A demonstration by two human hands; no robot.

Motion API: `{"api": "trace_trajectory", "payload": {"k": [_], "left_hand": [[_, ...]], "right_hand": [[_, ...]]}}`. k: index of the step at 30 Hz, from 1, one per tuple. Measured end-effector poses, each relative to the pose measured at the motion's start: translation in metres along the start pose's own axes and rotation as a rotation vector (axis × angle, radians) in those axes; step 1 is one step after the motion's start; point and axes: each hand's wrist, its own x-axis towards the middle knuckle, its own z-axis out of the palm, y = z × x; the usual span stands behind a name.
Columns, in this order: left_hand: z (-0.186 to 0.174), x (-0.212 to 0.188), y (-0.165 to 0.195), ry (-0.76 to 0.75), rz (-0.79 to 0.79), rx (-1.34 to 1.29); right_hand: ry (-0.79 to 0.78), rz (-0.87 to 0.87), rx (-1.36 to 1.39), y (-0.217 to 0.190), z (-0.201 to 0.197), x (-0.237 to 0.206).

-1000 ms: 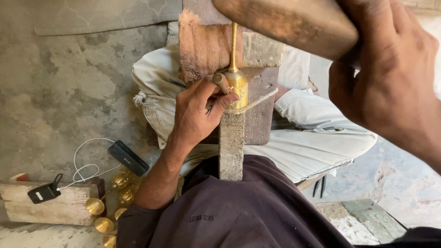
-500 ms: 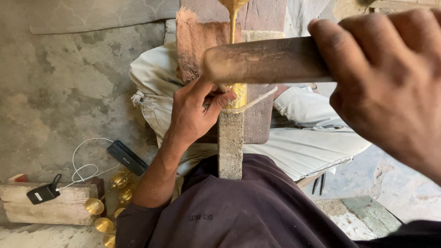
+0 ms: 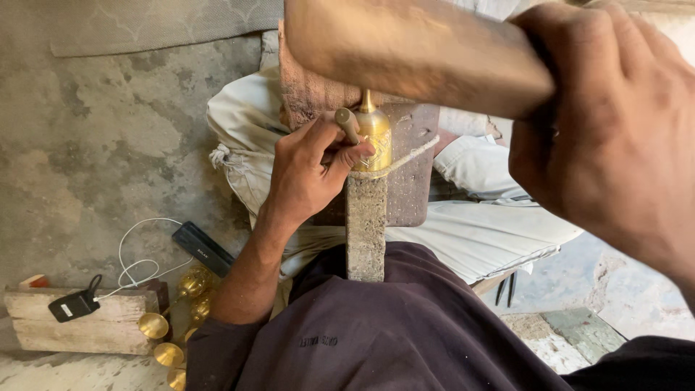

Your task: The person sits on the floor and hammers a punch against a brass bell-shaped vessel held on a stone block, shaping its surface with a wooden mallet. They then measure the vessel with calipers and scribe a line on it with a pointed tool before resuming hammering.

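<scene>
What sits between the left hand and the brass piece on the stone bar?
In the head view, the left hand pinches a small punch-like tool against the brass piece; otherwise its fingertips touch the brass directly.

Floor: bare grey concrete (image 3: 94, 145), stained. A wooden block (image 3: 79, 322) lies at the near left. On the block rests a small black tag (image 3: 72, 305), attached to a white cord (image 3: 134, 253) that loops toward a black rectangular device (image 3: 203, 248) lying flat on the floor. Just right of the block, several brass goblets (image 3: 170, 329) lie clustered. White cloth (image 3: 478, 232) is spread at centre right.
</scene>
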Motion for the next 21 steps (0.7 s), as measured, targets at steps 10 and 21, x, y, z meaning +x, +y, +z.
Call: {"api": "trace_trajectory", "payload": {"k": [10, 21], "left_hand": [[0.000, 0.002, 0.003, 0.075, -0.035, -0.187], [0.001, 0.003, 0.009, 0.043, -0.116, -0.140]], "right_hand": [[0.111, 0.122, 0.238, 0.007, 0.014, -0.004], [0.288, 0.171, 0.826, 0.004, 0.015, 0.026]]}}
